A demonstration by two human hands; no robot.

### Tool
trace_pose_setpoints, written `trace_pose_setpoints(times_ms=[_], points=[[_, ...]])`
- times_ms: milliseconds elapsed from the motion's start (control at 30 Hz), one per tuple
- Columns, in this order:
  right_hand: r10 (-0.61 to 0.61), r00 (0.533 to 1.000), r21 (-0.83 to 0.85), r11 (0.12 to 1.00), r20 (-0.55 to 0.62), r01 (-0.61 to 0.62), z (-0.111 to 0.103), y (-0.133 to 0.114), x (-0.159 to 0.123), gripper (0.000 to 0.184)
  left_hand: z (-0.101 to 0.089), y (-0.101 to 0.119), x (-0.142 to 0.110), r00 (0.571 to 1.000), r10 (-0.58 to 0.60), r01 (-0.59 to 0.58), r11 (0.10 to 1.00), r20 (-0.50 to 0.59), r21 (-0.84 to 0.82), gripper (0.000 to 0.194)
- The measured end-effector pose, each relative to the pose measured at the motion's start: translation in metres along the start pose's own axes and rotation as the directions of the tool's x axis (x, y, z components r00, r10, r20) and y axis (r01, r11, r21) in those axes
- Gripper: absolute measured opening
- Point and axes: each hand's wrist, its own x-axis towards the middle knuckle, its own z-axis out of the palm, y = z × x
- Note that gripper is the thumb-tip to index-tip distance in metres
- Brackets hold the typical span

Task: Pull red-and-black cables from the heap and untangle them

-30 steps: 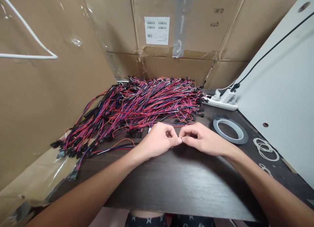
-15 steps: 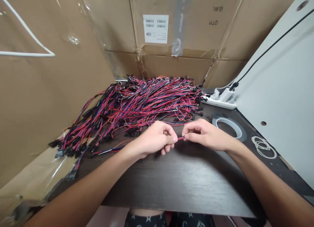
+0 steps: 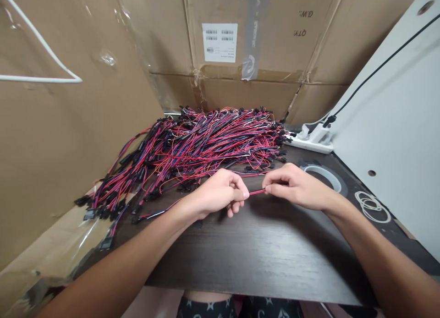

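Observation:
Both of my hands pinch one thin red wire [image 3: 257,191] just above the dark wooden table [image 3: 254,258]. My left hand [image 3: 220,195] is closed on the wire's left part, fingers curled under. My right hand [image 3: 295,186] is closed on its right end, a short stretch of red showing between the two. Just beyond my hands lies a big pile of red, blue and black wires [image 3: 202,146] with small black connectors.
A tape roll [image 3: 326,172] lies right of my right hand, white rings [image 3: 373,205] beyond it. A white power strip [image 3: 314,137] with a black cable sits at the back right. Cardboard boxes [image 3: 261,43] wall the back and left; a white panel [image 3: 395,125] stands at right.
My hands were touching fingertip to fingertip; they have drawn apart, the right hand sliding right, so a short length of red wire now shows between them.

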Motion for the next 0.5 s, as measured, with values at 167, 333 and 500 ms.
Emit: trace_pose_setpoints(times_ms=[167,333,500], points=[[0.035,0.999,0.004,0.999,0.007,-0.035,-0.0048,0.0008,-0.001,0.024,-0.0003,-0.0004,-0.0009,1.0,0.031,-0.031,0.999,-0.001,0.039,0.015],[0.06,0.998,0.014,0.998,-0.022,-0.059,-0.0076,0.0016,-0.0016,0.024,-0.0014,0.0004,-0.002,0.999,0.044,-0.043,0.996,-0.008,0.075,0.014],[0.073,0.997,0.026,0.997,-0.015,-0.072,-0.0039,0.0016,0.0005,0.024,-0.0062,-0.0022,0.0001,0.994,0.113,-0.112,0.986,0.003,0.121,0.012]])
